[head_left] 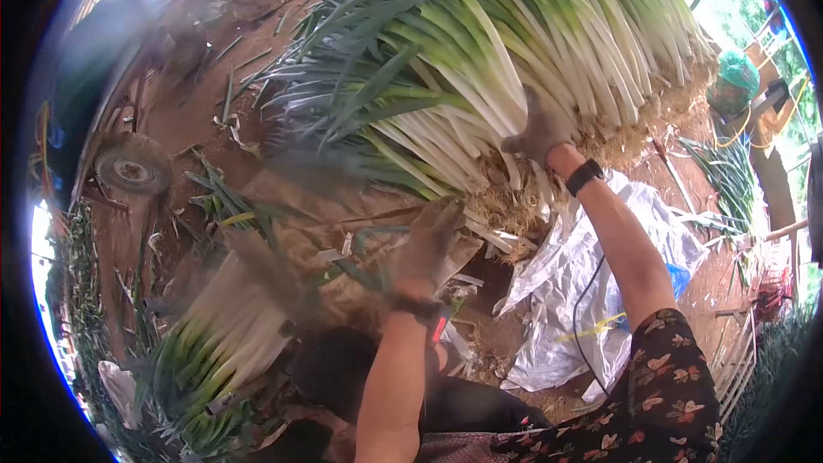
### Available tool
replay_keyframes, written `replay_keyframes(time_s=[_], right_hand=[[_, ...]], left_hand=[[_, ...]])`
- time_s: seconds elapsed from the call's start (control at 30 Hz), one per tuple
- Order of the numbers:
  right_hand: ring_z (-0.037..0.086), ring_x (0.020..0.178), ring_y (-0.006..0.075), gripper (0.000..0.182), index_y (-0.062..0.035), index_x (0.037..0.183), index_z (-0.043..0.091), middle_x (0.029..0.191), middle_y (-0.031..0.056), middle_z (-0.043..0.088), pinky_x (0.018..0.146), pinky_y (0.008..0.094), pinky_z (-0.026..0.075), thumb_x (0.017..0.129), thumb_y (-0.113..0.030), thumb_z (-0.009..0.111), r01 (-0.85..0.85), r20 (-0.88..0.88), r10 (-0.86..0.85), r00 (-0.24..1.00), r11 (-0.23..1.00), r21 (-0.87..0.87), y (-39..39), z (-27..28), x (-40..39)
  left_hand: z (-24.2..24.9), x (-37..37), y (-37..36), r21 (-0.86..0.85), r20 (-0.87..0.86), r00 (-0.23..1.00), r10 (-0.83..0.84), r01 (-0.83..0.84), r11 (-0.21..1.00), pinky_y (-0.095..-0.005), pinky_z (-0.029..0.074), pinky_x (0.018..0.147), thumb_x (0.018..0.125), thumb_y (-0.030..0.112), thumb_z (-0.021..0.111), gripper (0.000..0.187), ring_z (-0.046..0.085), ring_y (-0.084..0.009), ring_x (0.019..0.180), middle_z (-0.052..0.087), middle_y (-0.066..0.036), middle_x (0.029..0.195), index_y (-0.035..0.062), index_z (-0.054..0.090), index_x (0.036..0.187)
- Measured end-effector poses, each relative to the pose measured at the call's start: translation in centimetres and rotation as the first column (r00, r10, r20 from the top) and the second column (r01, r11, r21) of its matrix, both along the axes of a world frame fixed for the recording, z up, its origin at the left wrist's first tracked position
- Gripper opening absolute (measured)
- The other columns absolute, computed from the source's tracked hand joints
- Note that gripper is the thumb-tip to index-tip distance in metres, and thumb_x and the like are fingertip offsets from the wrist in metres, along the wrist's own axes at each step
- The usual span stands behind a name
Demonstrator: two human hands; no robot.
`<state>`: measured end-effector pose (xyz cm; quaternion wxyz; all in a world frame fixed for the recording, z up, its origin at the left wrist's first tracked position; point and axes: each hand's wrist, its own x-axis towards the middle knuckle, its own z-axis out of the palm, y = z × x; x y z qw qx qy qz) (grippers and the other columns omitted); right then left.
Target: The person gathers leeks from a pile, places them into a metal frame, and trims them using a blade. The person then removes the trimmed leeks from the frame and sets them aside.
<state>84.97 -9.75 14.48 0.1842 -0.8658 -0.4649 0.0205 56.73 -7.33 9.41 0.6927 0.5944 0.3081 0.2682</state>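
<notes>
A large heap of long green onions [591, 43] lies across the top middle, white stalks and tangled roots facing me, leaves pointing away and to the left. My right hand [538, 130], in a dusty glove, is closed around the white ends of several stalks near their roots. Lower and to the left, my left hand [426, 240], also gloved, is a little blurred, its fingers stretched toward the root ends at the heap's near edge. Nothing shows in it. Another bunch of green onions [227, 326] lies at the lower left, leaves toward the bottom.
White plastic sheeting [566, 309] lies crumpled by my right forearm. Brown sacking [317, 206] covers ground between heap and bunch. A small wheel [132, 163] stands at the left. Loose green leaves [724, 180] and a green net bundle [735, 81] are at the right.
</notes>
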Motion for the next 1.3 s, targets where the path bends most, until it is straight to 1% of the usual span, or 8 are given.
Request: replay_keyframes(time_s=[0.47, 0.5, 0.53, 0.57, 0.67, 1.0, 1.2, 1.3], right_hand=[[0.061, 0.106, 0.0442, 0.106, -0.0028, 0.145, 0.029, 0.125, 0.0273, 0.056, 0.09, 0.0466, 0.05, 0.062, -0.035, 0.086, -0.265, -0.257, 0.272, 0.927, 0.962, 0.062, -11.9, 2.7, -18.8], [0.061, 0.106, 0.0442, 0.106, -0.0028, 0.145, 0.029, 0.125, 0.0273, 0.056, 0.09, 0.0466, 0.05, 0.062, -0.035, 0.086, -0.273, -0.265, 0.28, 0.923, 0.96, 0.061, -13.3, 1.9, -20.1], [0.061, 0.103, 0.0457, 0.107, -0.0025, 0.145, 0.028, 0.125, 0.028, 0.055, 0.088, 0.0477, 0.05, 0.061, -0.035, 0.086, -0.273, -0.229, 0.263, 0.937, 0.962, -0.009, -14.7, 0.7, -21.1], [0.061, 0.1, 0.0472, 0.109, -0.0021, 0.146, 0.027, 0.125, 0.0288, 0.054, 0.086, 0.0489, 0.051, 0.06, -0.035, 0.086, -0.266, -0.191, 0.248, 0.95, 0.961, -0.08, -15.2, 0.4, -21.7], [0.059, 0.101, 0.0465, 0.1, 0.0015, 0.139, 0.036, 0.125, 0.03, 0.051, 0.084, 0.0517, 0.051, 0.06, -0.038, 0.084, -0.298, -0.305, 0.239, 0.922, 0.941, -0.161, -15.9, 1.4, -23.2], [0.063, 0.091, 0.0431, 0.086, -0.0045, 0.139, 0.035, 0.109, 0.0277, 0.059, 0.08, 0.0481, 0.052, 0.067, -0.028, 0.074, -0.415, -0.471, 0.341, 0.814, 0.908, -0.06, -14.5, -3.9, -25.9], [0.064, 0.094, 0.0406, 0.087, -0.0096, 0.14, 0.031, 0.101, 0.023, 0.064, 0.079, 0.0491, 0.053, 0.067, -0.024, 0.076, -0.466, -0.451, 0.294, 0.843, 0.819, -0.335, -13.1, -10.5, -26.5], [0.065, 0.092, 0.0382, 0.069, -0.0129, 0.137, 0.04, 0.097, 0.0208, 0.066, 0.077, 0.0463, 0.054, 0.076, -0.024, 0.071, -0.493, -0.398, 0.362, 0.843, 0.814, -0.306, -12.8, -18.7, -24.0]], left_hand=[[-1.3, 1.6, 0.8, -0.712, 0.511, 0.83, 0.223, 0.264, 0.651, -0.0416, 0.043, 0.102, 0.094, 0.053, 0.054, 0.065, 0.052, -0.0231, 0.122, 0.056, -0.011, 0.131, 0.0073, 0.046, 0.139], [-4.4, 1.0, 1.0, -0.174, 0.254, 0.967, 0.011, 0.035, 0.984, -0.0427, 0.041, 0.105, 0.094, 0.053, 0.055, 0.065, 0.051, -0.0235, 0.123, 0.055, -0.013, 0.131, 0.007, 0.045, 0.14], [-6.2, 0.5, 1.0, 0.49, -0.109, 0.994, 0.023, 0.033, 0.871, -0.0437, 0.038, 0.108, 0.094, 0.053, 0.055, 0.066, 0.049, -0.0239, 0.124, 0.054, -0.014, 0.132, 0.0067, 0.045, 0.141], [-5.1, -0.2, 0.6, 0.49, -0.111, 0.993, 0.028, 0.031, 0.871, -0.0437, 0.038, 0.108, 0.094, 0.053, 0.055, 0.066, 0.049, -0.0239, 0.124, 0.054, -0.014, 0.132, 0.0067, 0.045, 0.141], [-2.0, -2.9, -2.4, -0.793, 0.399, 0.849, 0.346, 0.13, 0.595, -0.0446, 0.035, 0.111, 0.086, 0.055, 0.065, 0.078, 0.042, -0.0291, 0.13, 0.051, -0.018, 0.133, 0.0044, 0.042, 0.142], [-5.4, -8.6, -1.4, -0.629, 0.0, 0.928, 0.373, -0.29, 0.721, -0.0395, 0.051, 0.088, 0.079, 0.05, 0.076, 0.08, 0.06, -0.0257, 0.103, 0.06, -0.014, 0.115, -0.0004, 0.048, 0.134], [-10.4, -9.1, 0.0, -0.344, -0.678, 0.725, -0.125, -0.162, 0.925, -0.0376, 0.043, 0.099, 0.091, 0.063, 0.054, 0.076, 0.057, -0.0261, 0.113, 0.06, -0.019, 0.124, -0.0022, 0.056, 0.13], [-10.2, -8.4, 1.9, -0.208, -0.461, 0.885, 0.06, -0.174, 0.963, -0.0379, 0.044, 0.093, 0.091, 0.054, 0.058, 0.067, 0.057, -0.0258, 0.104, 0.062, -0.017, 0.115, -0.0031, 0.058, 0.125]])
